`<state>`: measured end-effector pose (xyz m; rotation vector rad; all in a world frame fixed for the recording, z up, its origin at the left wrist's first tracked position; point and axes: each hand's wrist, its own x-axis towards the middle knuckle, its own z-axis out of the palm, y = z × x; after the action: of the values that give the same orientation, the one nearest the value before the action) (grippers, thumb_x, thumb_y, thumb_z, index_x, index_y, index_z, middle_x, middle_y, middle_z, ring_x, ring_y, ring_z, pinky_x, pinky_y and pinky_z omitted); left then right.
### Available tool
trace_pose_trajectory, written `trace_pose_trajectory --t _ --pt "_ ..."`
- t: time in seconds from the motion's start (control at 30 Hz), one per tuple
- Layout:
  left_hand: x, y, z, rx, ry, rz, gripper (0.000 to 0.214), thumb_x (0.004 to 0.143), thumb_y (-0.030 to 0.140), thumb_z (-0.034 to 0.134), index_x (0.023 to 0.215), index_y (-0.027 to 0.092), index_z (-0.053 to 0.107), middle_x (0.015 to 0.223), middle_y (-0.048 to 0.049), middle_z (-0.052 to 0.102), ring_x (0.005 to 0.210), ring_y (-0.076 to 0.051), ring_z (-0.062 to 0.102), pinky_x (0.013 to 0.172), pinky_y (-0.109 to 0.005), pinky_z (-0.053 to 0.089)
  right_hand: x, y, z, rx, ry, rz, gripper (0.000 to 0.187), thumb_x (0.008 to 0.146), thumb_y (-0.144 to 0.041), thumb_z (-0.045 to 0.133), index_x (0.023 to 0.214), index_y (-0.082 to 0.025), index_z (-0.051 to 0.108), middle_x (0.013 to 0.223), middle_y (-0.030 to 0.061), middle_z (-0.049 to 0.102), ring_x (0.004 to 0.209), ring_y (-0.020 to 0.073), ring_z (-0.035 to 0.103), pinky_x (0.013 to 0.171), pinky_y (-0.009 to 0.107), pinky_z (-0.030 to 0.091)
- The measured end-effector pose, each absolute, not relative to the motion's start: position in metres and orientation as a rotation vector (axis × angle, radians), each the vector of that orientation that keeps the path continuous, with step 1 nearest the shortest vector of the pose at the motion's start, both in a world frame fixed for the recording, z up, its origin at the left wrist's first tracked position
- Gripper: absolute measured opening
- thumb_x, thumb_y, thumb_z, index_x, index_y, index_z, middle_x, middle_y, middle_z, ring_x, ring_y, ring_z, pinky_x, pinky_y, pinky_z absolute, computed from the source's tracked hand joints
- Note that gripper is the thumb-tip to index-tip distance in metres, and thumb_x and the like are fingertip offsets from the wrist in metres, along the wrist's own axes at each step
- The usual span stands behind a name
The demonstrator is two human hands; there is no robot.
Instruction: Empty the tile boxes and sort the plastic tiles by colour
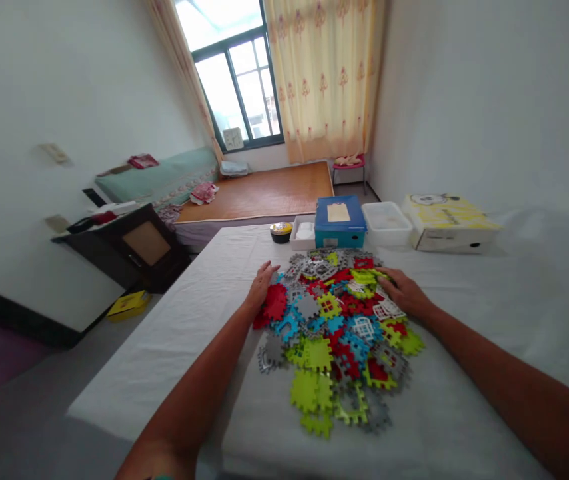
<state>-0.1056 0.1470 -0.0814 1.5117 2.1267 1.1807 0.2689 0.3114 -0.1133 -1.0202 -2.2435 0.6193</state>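
A heap of flat interlocking plastic building tiles (308,307) in red, blue, grey, yellow-green and white lies spread on the white-covered table. My left hand (263,283) rests at the far left edge of the heap, its fingers stretched forward beside red tiles (275,302). On the opposite side, my right hand (400,287) touches the heap's far right edge, thumb and fingers apart next to yellow-green tiles (364,277). White window-shaped tiles (363,328) lie among the others. Several yellow-green tiles (304,391) reach toward the near side.
Behind the heap stand a black-and-yellow tub (280,233), a small white box (303,235), a blue box (340,223), a clear plastic container (387,225) and a yellow-and-white box (449,223). A bed (274,190) is beyond. A dark cabinet (139,250) stands left.
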Motion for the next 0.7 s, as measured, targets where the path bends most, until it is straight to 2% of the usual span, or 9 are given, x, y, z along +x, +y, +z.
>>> trace_pose_trajectory --t 0.07,0.17,0.27,0.33,0.43,0.53,0.7 --pt "-0.089 0.142 -0.065 1.557 2.1 1.219 0.063 0.098 0.054 0.019 0.128 0.019 0.061 0.152 -0.0088 0.039 0.141 -0.022 0.034 0.118 -0.039 0.025 0.271 0.302 -0.096 -1.01 -2.246 0.576 0.049 0.093 -0.046 0.037 0.126 -0.017 0.06 0.125 0.0135 0.064 0.117 0.0277 0.057 0.102 0.047 0.043" --pt "-0.066 0.112 -0.038 1.897 2.076 1.142 0.059 0.097 0.054 0.024 0.132 0.021 0.058 0.155 -0.0091 0.034 0.144 -0.025 0.026 0.119 -0.044 0.019 0.282 0.261 -0.066 -0.789 -2.372 0.384 0.05 0.091 -0.047 0.046 0.133 -0.021 0.056 0.136 0.0117 0.057 0.13 0.0296 0.045 0.109 0.05 0.034" --pt "-0.036 0.06 -0.023 2.429 1.761 0.69 0.055 0.094 0.058 0.037 0.141 0.031 0.048 0.158 -0.0048 0.029 0.145 -0.028 0.023 0.119 -0.048 0.016 0.298 0.201 -0.049 -0.332 -2.665 0.292 0.061 0.087 -0.052 0.057 0.143 -0.03 0.045 0.147 0.0064 0.047 0.138 0.0297 0.035 0.113 0.05 0.027" --pt "-0.015 0.026 -0.024 2.683 1.529 0.36 0.072 0.08 0.07 0.053 0.144 0.037 0.042 0.158 -0.0032 0.028 0.145 -0.034 0.02 0.118 -0.055 0.012 0.304 0.168 -0.051 -0.119 -2.808 0.232 0.074 0.081 -0.06 0.062 0.146 -0.033 0.041 0.151 0.0055 0.042 0.141 0.0334 0.029 0.113 0.054 0.023" --pt "0.008 0.001 -0.038 2.818 1.431 0.138 0.089 0.071 0.076 0.058 0.148 0.038 0.035 0.158 -0.0062 0.029 0.144 -0.038 0.02 0.115 -0.06 0.01 0.302 0.149 -0.065 -0.126 -2.861 0.124 0.088 0.075 -0.068 0.064 0.149 -0.03 0.037 0.155 0.0099 0.034 0.142 0.0396 0.023 0.11 0.06 0.022" --pt "0.016 0.008 -0.051 2.829 1.578 0.145 0.093 0.07 0.074 0.061 0.149 0.034 0.033 0.157 -0.0102 0.028 0.141 -0.039 0.024 0.112 -0.058 0.02 0.291 0.161 -0.076 -0.175 -2.828 0.07 0.087 0.077 -0.066 0.063 0.149 -0.027 0.036 0.155 0.0127 0.033 0.139 0.039 0.029 0.108 0.06 0.027" --pt "0.012 0.037 -0.055 2.88 1.688 0.21 0.081 0.078 0.047 0.066 0.149 0.031 0.032 0.157 -0.0091 0.029 0.136 -0.033 0.034 0.106 -0.047 0.037 0.275 0.188 -0.078 -0.126 -2.708 0.009 0.063 0.086 -0.045 0.061 0.143 -0.025 0.046 0.149 0.0112 0.044 0.127 0.0302 0.046 0.103 0.05 0.04"
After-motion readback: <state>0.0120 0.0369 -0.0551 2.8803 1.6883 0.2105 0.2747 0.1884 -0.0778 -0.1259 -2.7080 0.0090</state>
